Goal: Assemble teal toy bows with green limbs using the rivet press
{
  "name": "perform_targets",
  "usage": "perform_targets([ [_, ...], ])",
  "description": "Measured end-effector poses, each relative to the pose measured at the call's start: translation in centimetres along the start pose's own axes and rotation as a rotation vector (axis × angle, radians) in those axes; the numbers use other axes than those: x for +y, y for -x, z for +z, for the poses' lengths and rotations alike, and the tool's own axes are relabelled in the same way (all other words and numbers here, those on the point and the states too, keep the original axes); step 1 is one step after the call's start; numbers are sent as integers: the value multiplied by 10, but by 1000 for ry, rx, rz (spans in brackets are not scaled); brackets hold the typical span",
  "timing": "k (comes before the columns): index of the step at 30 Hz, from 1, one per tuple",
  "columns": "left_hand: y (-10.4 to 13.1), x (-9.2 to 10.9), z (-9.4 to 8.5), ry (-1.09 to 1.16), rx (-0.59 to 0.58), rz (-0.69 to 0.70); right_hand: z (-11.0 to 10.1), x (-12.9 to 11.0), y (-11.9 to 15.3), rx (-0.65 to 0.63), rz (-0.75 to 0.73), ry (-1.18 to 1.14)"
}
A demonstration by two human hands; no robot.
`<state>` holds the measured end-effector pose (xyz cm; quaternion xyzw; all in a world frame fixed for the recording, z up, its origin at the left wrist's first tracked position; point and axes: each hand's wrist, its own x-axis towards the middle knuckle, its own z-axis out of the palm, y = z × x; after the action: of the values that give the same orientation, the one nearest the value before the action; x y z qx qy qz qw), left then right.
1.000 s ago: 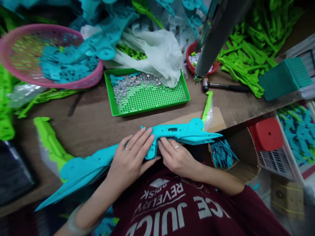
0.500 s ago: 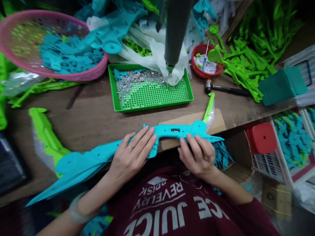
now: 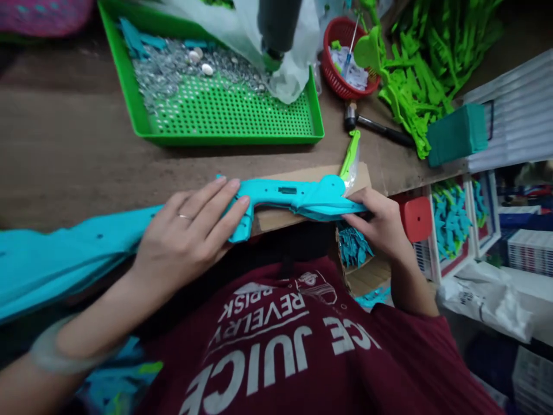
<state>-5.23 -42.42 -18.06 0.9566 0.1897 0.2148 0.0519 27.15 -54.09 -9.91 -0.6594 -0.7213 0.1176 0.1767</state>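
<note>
1. Lays the left hand (image 3: 190,239) over a turquoise plastic bow-shaped toy body (image 3: 270,191), with fingertips reaching its squared stub (image 3: 240,230) and fingers close together; cannot tell the thumb's place, hidden from view.
2. Pinches the pointed tip (image 3: 349,208) of the same body between thumb and forefinger of the right hand (image 3: 382,222).
3. Stretches the body along the near edge of the workbench (image 3: 52,144), under the left hand and as far as the right, with the long wing running out of view past the left wrist.
4. Shows a lime-green limb (image 3: 351,151) rising behind the round lobe (image 3: 332,185), just beyond the right fingertips; includes flat cardboard (image 3: 276,221) under the stretch between the hands.
5. Keeps a green perforated tray (image 3: 233,140) of small metal pieces beyond the left hand, a hammer (image 3: 384,130) beyond the right, and turquoise plastic parts (image 3: 354,246) just below the right.
6. Looks light for its length, stiff and smooth, perhaps slightly slippery; likely tips or swings if lifted by one end.
7. Seems best held at the thick middle beside the left fingertips, with support near the lobe; probably bends or snaps most easily at the thin tip and slim limb.
</note>
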Motion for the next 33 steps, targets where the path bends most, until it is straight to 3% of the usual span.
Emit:
perform_targets([
  [5, -2, 5, -1, 178, -75, -156, 15, 3, 0, 59, 32, -161],
  [8, -6, 5, -1, 348, -117, -254, 14, 5, -1, 50, -2, -135],
  [12, -7, 4, 4, 499, -57, -300, 15, 7, 2, 91, -101, 94],
  [18, -7, 2, 8, 590, 0, -322, 34, 8, 12, 219, -80, 573],
  [20, -7, 2, 9, 572, 4, -303, 35, 6, 13, 179, -90, 614],
  [24, -6, 2, 10, 543, 32, -248, 21, -1, 14, -13, -118, 517],
  [28, -3, 2, 10, 534, 3, -218, 0, -4, 10, 105, -122, 448],
  [31, 0, 2, 10, 494, 10, -192, -18, -5, -8, -143, -275, 423],
  [32, 1, 3, 11, 466, 27, -181, -25, -7, -16, -195, -318, 387],
  [33, 1, 4, 12, 427, 47, -173, -31, -10, -25, -170, -344, 351],
])
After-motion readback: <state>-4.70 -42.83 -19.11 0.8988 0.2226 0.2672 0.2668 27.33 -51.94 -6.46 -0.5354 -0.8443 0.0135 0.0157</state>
